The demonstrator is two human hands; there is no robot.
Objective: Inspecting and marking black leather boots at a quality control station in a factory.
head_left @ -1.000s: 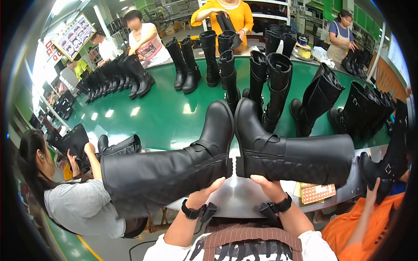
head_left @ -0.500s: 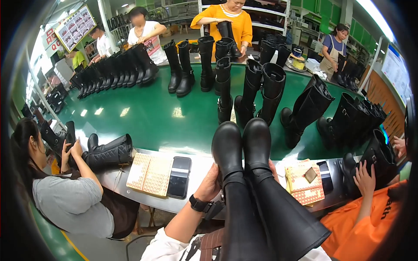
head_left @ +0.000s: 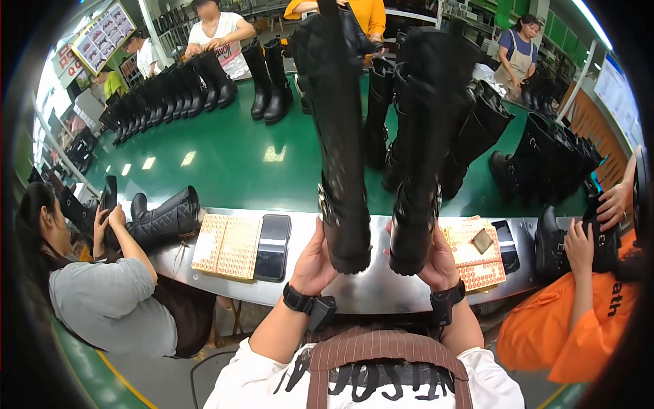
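Note:
A tall black leather boot [head_left: 343, 153] stands upright in my left hand [head_left: 315, 262], which is closed round its foot from the left. Its mate, another tall black boot [head_left: 417, 163], is gripped near the ankle and heel by my right hand [head_left: 439, 262]. Both heels face me, the shafts point up and away, and metal buckles show at the ankles. The pair is held side by side, a gap between them, over the metal edge of the table. My fingertips are partly hidden behind the boots.
Flanking my hands on the metal edge [head_left: 371, 290] are patterned sticker sheets [head_left: 225, 245], a phone [head_left: 274, 247] and a second sheet stack [head_left: 477, 269]. Several black boots stand on the green table [head_left: 231, 160]. Co-workers [head_left: 102, 293] sit close on both sides; others work across.
The boots have swung from soles away and shafts toward me to shafts up with heels facing me. They have moved apart, and my right hand has come into fuller view.

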